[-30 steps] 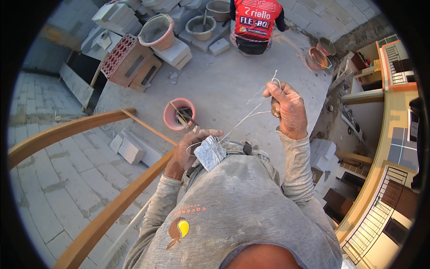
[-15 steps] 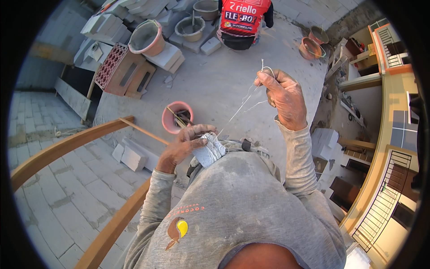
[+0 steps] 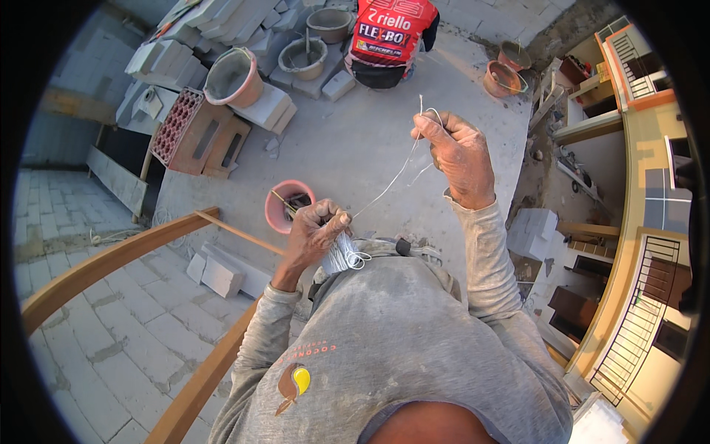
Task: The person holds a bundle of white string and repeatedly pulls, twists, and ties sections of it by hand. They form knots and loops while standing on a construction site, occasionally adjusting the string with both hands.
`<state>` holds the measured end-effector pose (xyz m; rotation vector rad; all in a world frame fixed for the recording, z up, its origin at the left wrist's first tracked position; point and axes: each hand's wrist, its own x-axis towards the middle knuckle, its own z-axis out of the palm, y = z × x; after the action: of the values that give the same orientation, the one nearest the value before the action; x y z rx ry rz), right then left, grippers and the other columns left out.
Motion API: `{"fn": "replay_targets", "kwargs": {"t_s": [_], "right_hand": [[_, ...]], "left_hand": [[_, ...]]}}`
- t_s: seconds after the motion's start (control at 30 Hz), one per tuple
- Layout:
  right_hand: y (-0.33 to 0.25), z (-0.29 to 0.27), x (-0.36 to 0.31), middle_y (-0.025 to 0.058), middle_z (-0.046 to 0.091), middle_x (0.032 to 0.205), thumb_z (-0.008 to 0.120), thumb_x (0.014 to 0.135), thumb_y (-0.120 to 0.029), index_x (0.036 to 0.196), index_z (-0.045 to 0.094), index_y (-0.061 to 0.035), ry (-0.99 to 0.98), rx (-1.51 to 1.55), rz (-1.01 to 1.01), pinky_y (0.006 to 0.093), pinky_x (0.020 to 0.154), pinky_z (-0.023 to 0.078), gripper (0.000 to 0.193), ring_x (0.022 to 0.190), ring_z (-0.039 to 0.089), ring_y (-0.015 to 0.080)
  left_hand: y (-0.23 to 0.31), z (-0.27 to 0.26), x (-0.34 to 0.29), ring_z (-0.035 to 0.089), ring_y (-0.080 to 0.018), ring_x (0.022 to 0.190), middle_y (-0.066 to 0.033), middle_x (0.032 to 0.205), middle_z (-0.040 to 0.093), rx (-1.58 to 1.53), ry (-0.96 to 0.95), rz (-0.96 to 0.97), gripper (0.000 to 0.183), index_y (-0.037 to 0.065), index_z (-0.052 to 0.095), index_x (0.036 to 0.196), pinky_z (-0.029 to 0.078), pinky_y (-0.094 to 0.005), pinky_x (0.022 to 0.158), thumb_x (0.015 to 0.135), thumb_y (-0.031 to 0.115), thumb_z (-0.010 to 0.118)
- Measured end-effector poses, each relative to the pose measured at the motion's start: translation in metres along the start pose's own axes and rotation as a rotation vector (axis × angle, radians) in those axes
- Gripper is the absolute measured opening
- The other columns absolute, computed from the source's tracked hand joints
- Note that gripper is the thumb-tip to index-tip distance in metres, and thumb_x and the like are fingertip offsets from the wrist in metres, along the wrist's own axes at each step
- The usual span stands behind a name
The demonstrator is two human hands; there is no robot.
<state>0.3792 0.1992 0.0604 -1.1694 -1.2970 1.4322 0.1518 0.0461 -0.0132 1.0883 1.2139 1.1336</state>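
A bundle of wound white string [image 3: 342, 256] hangs from my left hand [image 3: 311, 235], whose fingers are closed round its top. One small loop sticks out at the bundle's right side. From there a strand of string [image 3: 390, 182] runs up and right to my right hand [image 3: 460, 154]. Thumb and forefinger of that hand pinch the string, with a short end standing up above them and another piece dangling below. The strand between my hands sags slightly. My two hands are apart, the right one higher and farther out.
A pink bucket [image 3: 278, 206] with tools stands beyond my left hand. Wooden beams [image 3: 111, 250] cross the left side. A person in a red shirt [image 3: 388, 37] crouches ahead. Farther off are mortar buckets [image 3: 235, 78], stacked pale blocks [image 3: 168, 64] and orange buckets [image 3: 503, 78].
The strand has gone from nearly taut to slightly slack. My left hand has turned over the bundle, and a loop now shows at its side. My right hand has shifted slightly left.
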Motion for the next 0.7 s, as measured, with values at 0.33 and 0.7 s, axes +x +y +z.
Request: {"fn": "replay_targets", "kwargs": {"t_s": [0.33,0.7], "right_hand": [[0.026,0.004,0.024,0.0035,0.072,0.086,0.075,0.09,-0.028,0.083,0.073,-0.0015,0.052,-0.038,0.023,0.0251,0.083,0.047,0.027,0.085,0.062,0.0106],[0.041,0.002,0.025,-0.0044,0.059,0.069,0.074,0.09,-0.032,0.082,0.074,-0.0039,0.058,-0.065,0.075,0.0245,0.062,0.038,0.03,0.063,0.048,0.0056]], "left_hand": [[0.007,-0.021,0.008,0.062,-0.0088,0.063,-0.0019,0.071,0.067,-0.084,-0.146,-0.094,0.032,0.007,0.069,0.079,0.053,-0.0244,0.06,0.092,0.036,0.075],[0.013,-0.03,0.004,0.056,-0.007,0.057,0.0011,0.065,0.063,0.026,-0.031,-0.185,0.038,0.005,0.072,0.08,0.046,-0.0227,0.054,0.096,0.039,0.07]]}}
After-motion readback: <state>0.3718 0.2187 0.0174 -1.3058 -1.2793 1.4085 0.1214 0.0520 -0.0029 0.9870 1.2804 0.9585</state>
